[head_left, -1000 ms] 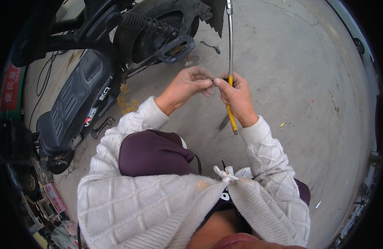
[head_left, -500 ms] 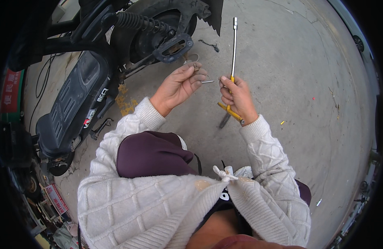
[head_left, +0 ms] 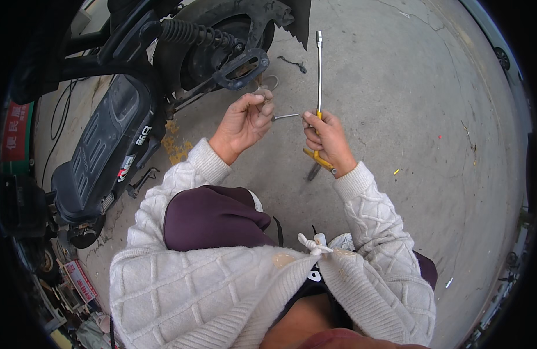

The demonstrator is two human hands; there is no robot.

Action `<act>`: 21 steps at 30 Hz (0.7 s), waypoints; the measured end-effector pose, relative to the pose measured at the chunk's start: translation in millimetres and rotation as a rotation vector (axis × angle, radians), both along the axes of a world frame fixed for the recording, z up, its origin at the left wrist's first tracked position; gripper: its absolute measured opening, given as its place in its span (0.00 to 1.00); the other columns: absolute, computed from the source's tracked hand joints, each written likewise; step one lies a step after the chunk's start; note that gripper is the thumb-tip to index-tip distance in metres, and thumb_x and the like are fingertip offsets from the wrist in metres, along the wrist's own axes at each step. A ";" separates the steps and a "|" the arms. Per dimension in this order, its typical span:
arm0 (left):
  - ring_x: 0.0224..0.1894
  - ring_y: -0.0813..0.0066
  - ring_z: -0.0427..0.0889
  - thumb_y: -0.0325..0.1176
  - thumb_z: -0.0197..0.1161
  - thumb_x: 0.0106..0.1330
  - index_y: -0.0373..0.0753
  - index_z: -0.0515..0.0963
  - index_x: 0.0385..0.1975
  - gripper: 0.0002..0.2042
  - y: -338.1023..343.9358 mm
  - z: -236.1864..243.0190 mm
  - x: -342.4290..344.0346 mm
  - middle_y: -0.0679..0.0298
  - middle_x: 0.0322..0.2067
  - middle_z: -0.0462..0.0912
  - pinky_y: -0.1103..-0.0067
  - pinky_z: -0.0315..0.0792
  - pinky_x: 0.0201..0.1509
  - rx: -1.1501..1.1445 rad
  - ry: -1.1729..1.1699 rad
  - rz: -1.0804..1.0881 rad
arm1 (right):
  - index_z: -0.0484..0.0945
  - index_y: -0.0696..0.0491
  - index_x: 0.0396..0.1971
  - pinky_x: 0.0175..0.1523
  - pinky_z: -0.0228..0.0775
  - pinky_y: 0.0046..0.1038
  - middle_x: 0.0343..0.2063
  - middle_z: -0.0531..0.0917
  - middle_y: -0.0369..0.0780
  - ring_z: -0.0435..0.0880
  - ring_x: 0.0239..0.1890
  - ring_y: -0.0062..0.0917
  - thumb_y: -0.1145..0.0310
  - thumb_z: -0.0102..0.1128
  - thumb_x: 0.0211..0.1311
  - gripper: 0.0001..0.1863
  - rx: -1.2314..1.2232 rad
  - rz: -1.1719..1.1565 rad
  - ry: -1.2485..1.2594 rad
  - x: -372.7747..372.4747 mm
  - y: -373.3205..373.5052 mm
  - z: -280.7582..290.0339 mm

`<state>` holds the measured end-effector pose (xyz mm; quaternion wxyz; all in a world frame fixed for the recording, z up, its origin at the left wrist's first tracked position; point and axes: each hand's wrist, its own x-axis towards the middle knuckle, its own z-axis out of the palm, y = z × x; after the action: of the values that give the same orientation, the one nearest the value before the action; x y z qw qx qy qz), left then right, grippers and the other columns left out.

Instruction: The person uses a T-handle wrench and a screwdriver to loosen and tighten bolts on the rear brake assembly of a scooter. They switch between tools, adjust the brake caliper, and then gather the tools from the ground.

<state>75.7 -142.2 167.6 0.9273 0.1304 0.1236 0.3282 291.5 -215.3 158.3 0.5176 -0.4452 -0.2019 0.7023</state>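
My left hand [head_left: 247, 124] is closed near the scooter's rear wheel, thumb bent against the curled fingers. Whatever it pinches is hidden or too small to name. In my right hand [head_left: 328, 138] is a socket wrench [head_left: 319, 75] with a yellow bent handle and a long chrome shaft. My fingers wrap its yellow part, and the socket end points up and away from me. Just beyond the left fingers, a thin metal rod [head_left: 287, 116] shows over the concrete, partly hidden by the hand.
A black electric scooter [head_left: 111, 145] stands at the left, its rear wheel [head_left: 228, 46] and shock absorber [head_left: 193, 32] at the top. A dark strap-like scrap [head_left: 293, 63] lies on the concrete. Small yellow [head_left: 396, 172] and red [head_left: 439, 137] bits lie at the right.
My left hand has drawn slightly back toward me and curled its fingers further, hiding the small brownish piece seen at its fingertips. The right hand and wrench have shifted slightly left.
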 end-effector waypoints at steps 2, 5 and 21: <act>0.21 0.75 0.71 0.29 0.56 0.67 0.34 0.77 0.41 0.08 0.2 -1.2 -0.4 0.60 0.26 0.78 0.82 0.67 0.25 0.008 0.005 -0.002 | 0.70 0.56 0.34 0.15 0.48 0.15 0.20 0.68 0.29 0.58 0.13 0.07 0.70 0.59 0.68 0.08 -0.004 0.003 0.002 -1.0 -0.4 -0.8; 0.20 0.74 0.71 0.29 0.55 0.66 0.34 0.77 0.39 0.07 0.1 -3.2 -0.8 0.60 0.25 0.77 0.81 0.67 0.25 0.009 0.025 0.005 | 0.70 0.56 0.34 0.15 0.48 0.14 0.19 0.68 0.29 0.58 0.13 0.07 0.70 0.59 0.68 0.08 -0.014 0.006 0.005 -2.4 -0.8 -2.8; 0.16 0.74 0.68 0.31 0.56 0.66 0.34 0.78 0.36 0.08 -0.6 -20.6 0.3 0.61 0.22 0.76 0.79 0.62 0.23 0.053 0.148 0.030 | 0.69 0.54 0.30 0.17 0.44 0.18 0.19 0.66 0.29 0.57 0.14 0.09 0.68 0.56 0.68 0.09 -0.171 0.114 0.004 -0.7 -11.0 -52.0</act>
<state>76.0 -142.8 147.0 0.9069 0.1768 0.1851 0.3347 290.7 -226.3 106.4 0.4373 -0.4740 -0.1650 0.7462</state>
